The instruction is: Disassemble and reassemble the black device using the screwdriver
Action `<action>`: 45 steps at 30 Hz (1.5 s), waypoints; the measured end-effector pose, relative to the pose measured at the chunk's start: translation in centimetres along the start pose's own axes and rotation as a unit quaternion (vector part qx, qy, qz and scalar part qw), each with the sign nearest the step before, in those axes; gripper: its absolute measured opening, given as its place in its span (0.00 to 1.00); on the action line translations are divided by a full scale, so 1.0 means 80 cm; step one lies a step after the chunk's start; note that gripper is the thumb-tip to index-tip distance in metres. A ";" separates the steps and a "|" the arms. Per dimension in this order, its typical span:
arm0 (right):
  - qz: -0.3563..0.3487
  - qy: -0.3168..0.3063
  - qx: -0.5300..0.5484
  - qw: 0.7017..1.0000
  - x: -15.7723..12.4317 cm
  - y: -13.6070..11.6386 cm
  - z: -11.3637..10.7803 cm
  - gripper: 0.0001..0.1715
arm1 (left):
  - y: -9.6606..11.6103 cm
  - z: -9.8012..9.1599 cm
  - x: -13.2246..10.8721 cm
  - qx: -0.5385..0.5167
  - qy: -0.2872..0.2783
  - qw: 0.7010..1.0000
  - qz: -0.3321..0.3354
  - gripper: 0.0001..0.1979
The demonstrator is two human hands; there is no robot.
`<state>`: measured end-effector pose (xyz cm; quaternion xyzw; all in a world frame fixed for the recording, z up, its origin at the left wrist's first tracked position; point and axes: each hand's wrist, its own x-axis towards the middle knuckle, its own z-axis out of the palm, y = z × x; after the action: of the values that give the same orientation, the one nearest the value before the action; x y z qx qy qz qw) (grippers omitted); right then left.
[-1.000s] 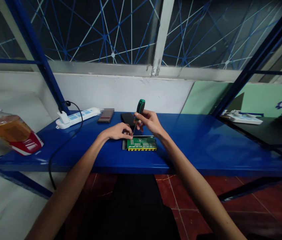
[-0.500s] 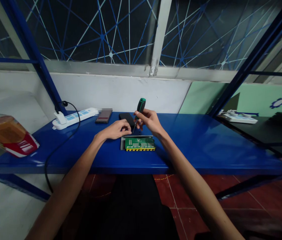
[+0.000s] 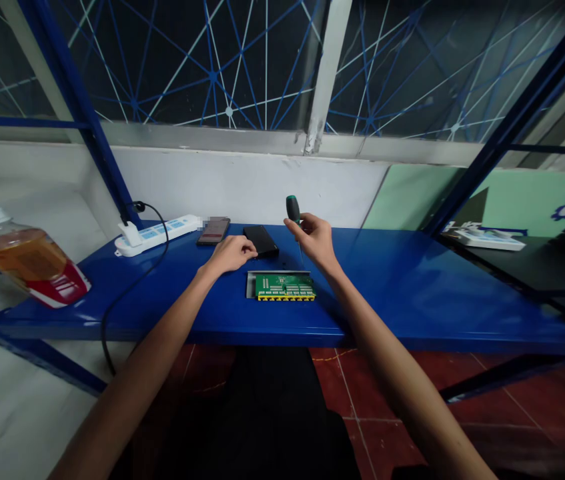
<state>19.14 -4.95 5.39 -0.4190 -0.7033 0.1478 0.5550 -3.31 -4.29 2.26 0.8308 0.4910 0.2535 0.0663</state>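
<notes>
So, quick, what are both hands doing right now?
Left hand: loosely curled near the black box; whether it holds anything small cannot be told.
Right hand: closed, holding the screwdriver.

A: What moved since a second ago?
B: Left hand (image 3: 232, 253) is off the far-left corner of the green board (image 3: 285, 284), now farther out beside the black case (image 3: 263, 241).
A: Other side?
B: Right hand (image 3: 317, 237) shifted right with the screwdriver (image 3: 291, 207). Tip was left of the handle, now right of it. Case was partly covered by the hands, now mostly in view.
</notes>
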 end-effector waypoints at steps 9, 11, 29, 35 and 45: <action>0.042 -0.058 -0.269 0.960 -0.008 0.062 -0.049 0.20 | -0.012 -0.003 0.002 -0.034 0.036 0.999 0.023 0.11; 0.061 -0.099 -0.325 0.938 -0.013 0.070 -0.058 0.22 | -0.009 -0.004 0.001 -0.055 0.022 0.998 0.034 0.12; 0.074 -0.182 -0.493 0.848 -0.032 0.053 -0.046 0.30 | 0.059 -0.024 -0.025 -0.035 -0.136 0.983 0.120 0.28; -0.039 -0.026 -0.420 0.906 -0.080 0.017 -0.073 0.32 | 0.065 -0.026 -0.077 -0.013 -0.051 0.997 0.055 0.32; -0.096 -0.167 -0.379 0.905 -0.121 0.011 -0.077 0.41 | 0.083 0.018 -0.118 0.032 0.045 0.998 -0.039 0.44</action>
<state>25.42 -13.34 0.53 -0.4979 -0.8253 -0.1161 0.2399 -1.09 -15.48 0.03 0.8006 0.5329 0.2727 0.0274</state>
